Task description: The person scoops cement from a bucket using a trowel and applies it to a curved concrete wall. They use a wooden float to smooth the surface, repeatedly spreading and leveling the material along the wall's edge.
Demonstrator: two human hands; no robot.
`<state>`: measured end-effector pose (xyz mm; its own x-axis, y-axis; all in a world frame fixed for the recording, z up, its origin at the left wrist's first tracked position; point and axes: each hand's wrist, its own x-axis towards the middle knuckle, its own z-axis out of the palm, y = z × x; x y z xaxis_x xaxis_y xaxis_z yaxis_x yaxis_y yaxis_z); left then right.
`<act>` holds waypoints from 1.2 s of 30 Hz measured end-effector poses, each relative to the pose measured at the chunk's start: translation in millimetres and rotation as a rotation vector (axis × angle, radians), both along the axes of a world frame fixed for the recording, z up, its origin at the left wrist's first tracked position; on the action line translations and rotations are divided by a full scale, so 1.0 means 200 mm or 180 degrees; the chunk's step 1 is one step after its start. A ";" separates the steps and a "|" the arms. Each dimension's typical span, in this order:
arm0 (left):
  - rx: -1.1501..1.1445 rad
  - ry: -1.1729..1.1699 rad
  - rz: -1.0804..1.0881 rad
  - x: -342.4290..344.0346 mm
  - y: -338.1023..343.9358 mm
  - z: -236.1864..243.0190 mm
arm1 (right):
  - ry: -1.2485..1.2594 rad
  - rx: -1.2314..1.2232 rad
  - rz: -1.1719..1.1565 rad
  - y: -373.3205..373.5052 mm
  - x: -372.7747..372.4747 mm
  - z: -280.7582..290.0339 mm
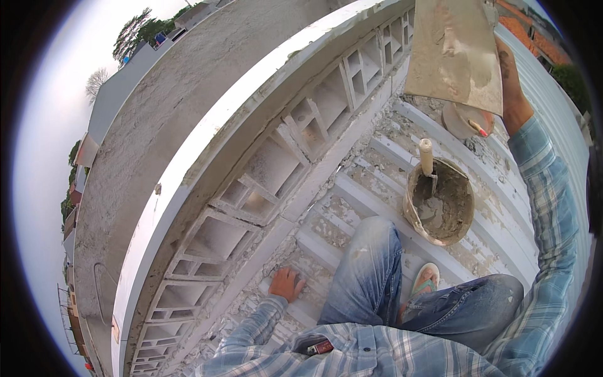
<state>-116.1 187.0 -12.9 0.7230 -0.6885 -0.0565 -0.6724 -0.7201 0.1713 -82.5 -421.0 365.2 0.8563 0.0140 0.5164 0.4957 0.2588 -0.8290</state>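
Observation:
High at the right, my right hand (514, 85) grips a flat rectangular plastering float (453, 53) by its right side. Grey mortar is smeared over the float's face, and most of my fingers are hidden behind it. My left hand (287, 284) lies on the ribbed metal roofing (326, 248) beside my knee, fingers stretched out and holding nothing. In front of my legs stands a bucket (461, 234) partly filled with wet grey mortar (447, 204). A trowel (426, 157) leans in it with its pale handle up.
A low wall of pierced concrete blocks (273, 163) runs along my left, capped by a white-edged ledge (169, 173). Crumbled mortar litters the roofing. Beyond the bucket, a round container (461, 124) sits partly behind the float. My bent legs (370, 267) and a sandalled foot (426, 276) are near the bucket.

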 end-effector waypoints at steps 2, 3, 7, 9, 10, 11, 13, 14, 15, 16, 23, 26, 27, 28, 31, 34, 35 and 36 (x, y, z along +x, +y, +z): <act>-0.0113 -0.0048 0.0153 0.03 -0.04 -0.04 | -0.0497 0.0058 0.0558 -0.04 0.25 0.06; -0.0158 0.0063 0.0212 0.04 -0.02 -0.05 | -0.0714 0.0130 0.0506 -0.03 0.36 0.05; -0.0130 0.0073 0.0523 -0.01 0.05 0.02 | -0.0753 0.1379 0.0806 0.44 0.33 -0.15; -0.0251 0.0330 0.0683 0.04 -0.02 0.01 | -0.0326 0.1699 0.0135 0.60 0.21 -0.39; -0.0333 0.0300 0.0589 0.03 -0.06 -0.01 | -0.0057 0.1718 -0.0448 0.62 0.14 -0.52; -0.0412 0.0233 0.0487 0.06 -0.10 -0.03 | 0.0182 0.1738 -0.1024 0.63 0.10 -0.64; -0.0368 0.0108 0.0616 0.02 -0.02 0.00 | 0.0763 0.1896 -0.1909 0.76 0.12 -0.86; -0.0376 0.0112 0.0587 0.01 0.01 -0.01 | 0.1252 0.1227 -0.2400 0.93 0.15 -0.83; -0.0433 0.0092 0.0499 0.02 0.00 -0.01 | 0.1198 0.1670 -0.2022 0.95 0.16 -0.95; -0.0508 0.0036 0.0453 0.02 -0.02 -0.01 | 0.1103 0.1626 -0.2011 1.00 0.18 -0.95; -0.0618 -0.0112 0.0436 0.04 -0.03 -0.03 | 0.0282 0.0228 -0.2701 1.31 0.52 -0.73; -0.0576 -0.0176 0.0413 0.04 -0.02 -0.04 | -0.0015 0.0074 -0.3091 1.34 0.63 -0.67; -0.0575 -0.0144 0.0426 0.04 -0.02 -0.04 | -0.0103 0.0122 -0.3210 1.33 0.67 -0.65; -0.0571 -0.0112 0.0443 0.04 -0.03 -0.04 | -0.0101 0.0130 -0.3286 1.32 0.70 -0.65; -0.0541 -0.0059 0.0457 0.04 -0.05 -0.04 | -0.0111 0.0233 -0.3362 1.31 0.76 -0.62; -0.0517 -0.0123 0.0419 0.05 -0.06 -0.04 | -0.0295 0.0251 -0.3208 1.34 0.77 -0.56; -0.0512 -0.0152 0.0404 0.05 -0.07 -0.04 | -0.0438 0.0092 -0.3182 1.38 0.76 -0.54; -0.0508 -0.0096 0.0413 0.03 -0.04 -0.04 | -0.0545 -0.0068 -0.3132 1.43 0.73 -0.55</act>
